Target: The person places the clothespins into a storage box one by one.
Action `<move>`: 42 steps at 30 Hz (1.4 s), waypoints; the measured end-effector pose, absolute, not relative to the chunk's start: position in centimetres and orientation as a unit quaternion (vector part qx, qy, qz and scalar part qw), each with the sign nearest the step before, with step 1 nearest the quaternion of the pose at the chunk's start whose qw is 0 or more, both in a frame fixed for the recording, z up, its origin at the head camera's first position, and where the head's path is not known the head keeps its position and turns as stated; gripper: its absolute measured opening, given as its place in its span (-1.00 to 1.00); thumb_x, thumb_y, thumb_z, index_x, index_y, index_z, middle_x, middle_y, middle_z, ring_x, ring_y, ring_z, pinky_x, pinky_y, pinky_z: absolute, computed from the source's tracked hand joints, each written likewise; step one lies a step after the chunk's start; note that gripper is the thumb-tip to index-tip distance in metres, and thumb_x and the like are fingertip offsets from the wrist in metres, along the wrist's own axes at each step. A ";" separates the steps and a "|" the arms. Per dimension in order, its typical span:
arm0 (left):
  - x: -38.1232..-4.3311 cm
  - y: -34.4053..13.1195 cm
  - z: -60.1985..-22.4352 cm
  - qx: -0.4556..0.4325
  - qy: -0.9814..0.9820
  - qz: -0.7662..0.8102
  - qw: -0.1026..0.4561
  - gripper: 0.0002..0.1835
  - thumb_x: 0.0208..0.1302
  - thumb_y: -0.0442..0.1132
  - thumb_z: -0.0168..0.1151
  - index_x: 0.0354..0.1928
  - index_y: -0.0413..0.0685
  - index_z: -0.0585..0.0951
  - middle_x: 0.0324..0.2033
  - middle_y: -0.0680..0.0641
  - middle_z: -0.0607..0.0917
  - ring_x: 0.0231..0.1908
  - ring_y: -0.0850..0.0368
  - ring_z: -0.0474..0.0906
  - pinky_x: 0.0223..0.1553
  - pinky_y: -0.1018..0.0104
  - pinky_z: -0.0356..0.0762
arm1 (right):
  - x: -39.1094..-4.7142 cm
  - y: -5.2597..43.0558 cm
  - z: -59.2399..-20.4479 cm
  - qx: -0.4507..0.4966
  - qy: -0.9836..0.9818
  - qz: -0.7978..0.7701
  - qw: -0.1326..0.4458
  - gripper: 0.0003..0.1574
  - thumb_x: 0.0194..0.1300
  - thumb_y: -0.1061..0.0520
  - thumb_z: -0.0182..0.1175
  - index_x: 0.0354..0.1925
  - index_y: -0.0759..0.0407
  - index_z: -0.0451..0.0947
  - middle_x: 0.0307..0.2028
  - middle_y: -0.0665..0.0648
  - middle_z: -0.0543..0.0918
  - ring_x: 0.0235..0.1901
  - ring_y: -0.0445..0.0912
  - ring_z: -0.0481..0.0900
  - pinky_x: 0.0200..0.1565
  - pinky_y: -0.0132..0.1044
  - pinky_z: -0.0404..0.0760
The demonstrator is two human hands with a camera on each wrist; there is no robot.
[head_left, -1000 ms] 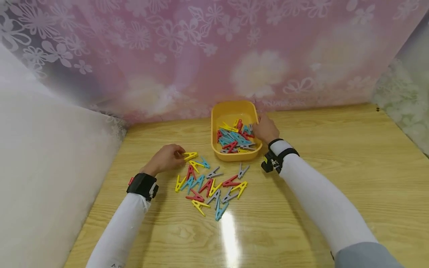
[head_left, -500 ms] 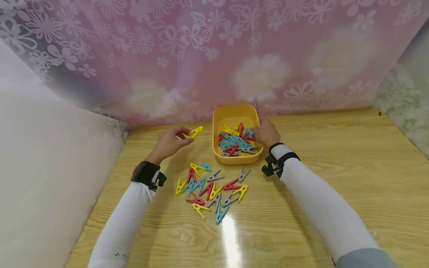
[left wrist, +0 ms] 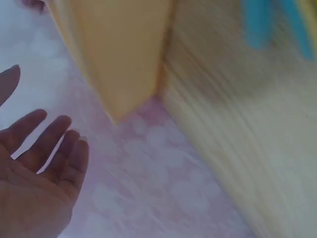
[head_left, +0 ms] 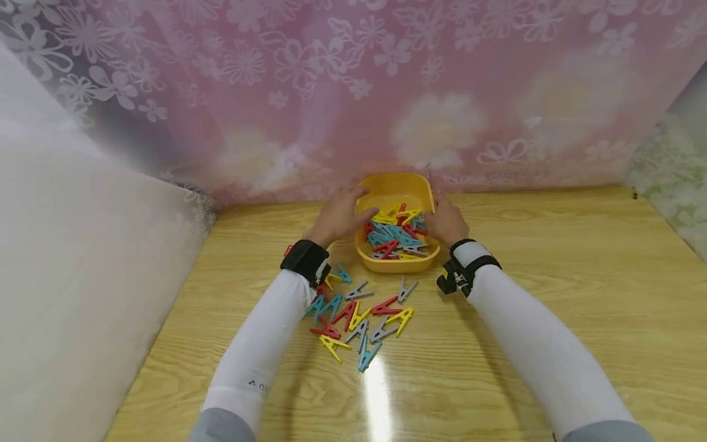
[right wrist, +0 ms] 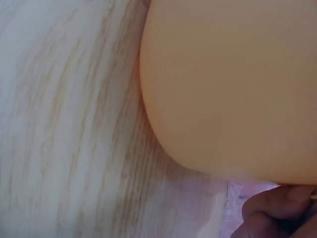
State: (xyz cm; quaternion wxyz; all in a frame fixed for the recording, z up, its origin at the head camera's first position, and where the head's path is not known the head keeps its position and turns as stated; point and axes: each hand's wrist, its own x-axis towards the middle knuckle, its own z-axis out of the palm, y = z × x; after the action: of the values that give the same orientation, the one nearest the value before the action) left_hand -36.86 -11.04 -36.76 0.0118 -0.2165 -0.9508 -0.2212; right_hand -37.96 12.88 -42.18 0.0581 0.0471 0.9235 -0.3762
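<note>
Left hand [head_left: 342, 215] has come across to the tub's [head_left: 394, 266] left edge, without the yellow peg it pinched half a second ago. Its fingers are loosely spread and hold nothing, thumb over the tub; whether it touches the rim I cannot tell. Right hand [head_left: 448, 221] grips the tub's right rim, fingers curled. Piled pegs [head_left: 400, 233] lie inside the tub; loose pegs [head_left: 356, 320] cover the counter [head_left: 442, 380] in front of it, the left forearm [head_left: 265, 350] passing above their left side. A steady right grip and low releases inside the tub would likely work best.
</note>
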 end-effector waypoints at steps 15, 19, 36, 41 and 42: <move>-34.0 -19.4 -40.5 -0.194 -0.932 -0.305 -0.034 -0.76 0.37 -0.22 0.12 -0.02 -0.18 0.60 -0.16 -0.07 0.63 -0.12 0.04 0.53 -0.06 0.13 0.46 | -37.0 13.4 -42.5 0.047 0.926 -0.371 0.057 -0.42 0.40 0.11 -0.12 0.32 0.26 0.21 -0.14 0.28 0.52 -0.28 0.10 0.50 -0.40 -0.17 0.44; -33.0 -20.9 -41.2 -0.196 -0.931 -0.301 -0.067 -0.73 0.35 -0.22 0.14 -0.01 -0.21 0.59 -0.20 -0.07 0.62 -0.19 0.05 0.52 -0.12 0.15 0.47 | -36.7 13.6 -42.4 0.044 0.926 -0.371 0.054 -0.45 0.39 0.13 -0.12 0.28 0.30 0.24 -0.14 0.28 0.51 -0.25 0.12 0.49 -0.36 -0.16 0.42; -27.3 -25.1 -41.8 -0.114 -0.952 -0.230 -0.167 -0.59 0.12 0.18 0.30 -0.29 0.01 0.49 -0.45 0.00 0.55 -0.46 0.10 0.43 -0.39 0.22 0.36 | -36.4 12.9 -41.7 0.048 0.925 -0.372 0.056 -0.48 0.41 0.11 -0.13 0.25 0.33 0.26 -0.15 0.29 0.51 -0.25 0.13 0.50 -0.36 -0.14 0.47; -26.2 -24.9 -41.5 -0.123 -0.954 -0.201 -0.185 -0.59 0.09 0.21 0.31 -0.35 0.04 0.53 -0.48 0.05 0.55 -0.49 0.13 0.42 -0.42 0.24 0.34 | -36.4 12.3 -41.7 0.049 0.928 -0.366 0.059 -0.45 0.41 0.11 -0.13 0.28 0.33 0.22 -0.09 0.32 0.51 -0.19 0.16 0.50 -0.27 -0.07 0.50; -26.0 -24.8 -41.5 -0.123 -0.955 -0.195 -0.185 -0.60 0.09 0.21 0.32 -0.36 0.04 0.54 -0.49 0.05 0.54 -0.50 0.13 0.42 -0.44 0.24 0.33 | -36.3 12.2 -41.7 0.049 0.928 -0.364 0.059 -0.45 0.41 0.11 -0.13 0.28 0.33 0.22 -0.08 0.33 0.51 -0.18 0.16 0.50 -0.25 -0.05 0.50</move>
State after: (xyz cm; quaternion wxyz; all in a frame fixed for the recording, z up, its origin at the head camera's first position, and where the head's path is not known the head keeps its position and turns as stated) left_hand -26.02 -24.82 -41.49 -0.1848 -0.1230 -0.9554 -0.1949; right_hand -36.35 12.20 -41.67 0.0587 0.0491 0.9281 -0.3643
